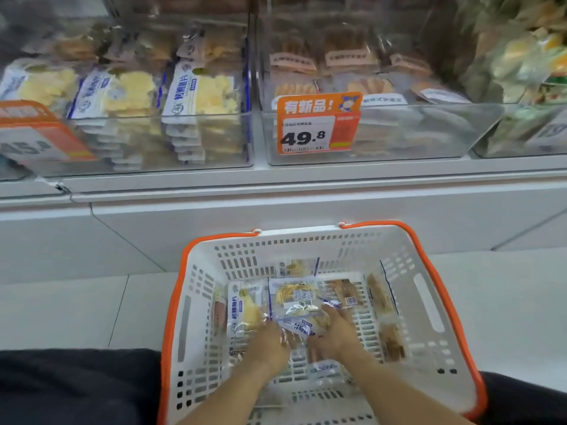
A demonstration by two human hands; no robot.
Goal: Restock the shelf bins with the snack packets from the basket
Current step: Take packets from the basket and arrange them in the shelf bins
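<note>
While both my hands reached into the basket (196, 302), left hand (270, 342) and right hand (334, 332) together gripped one snack packet (296, 302); more packets lay just beyond my fingers, shelf bins (368, 133) well ahead.

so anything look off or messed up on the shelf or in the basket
Mostly tidy. One oddity: at the shelf ledge, the white trim is chipped or cracked at a seam on the left. Packets lie jumbled in the basket, which is ordinary. Nothing looks spilled.
</note>
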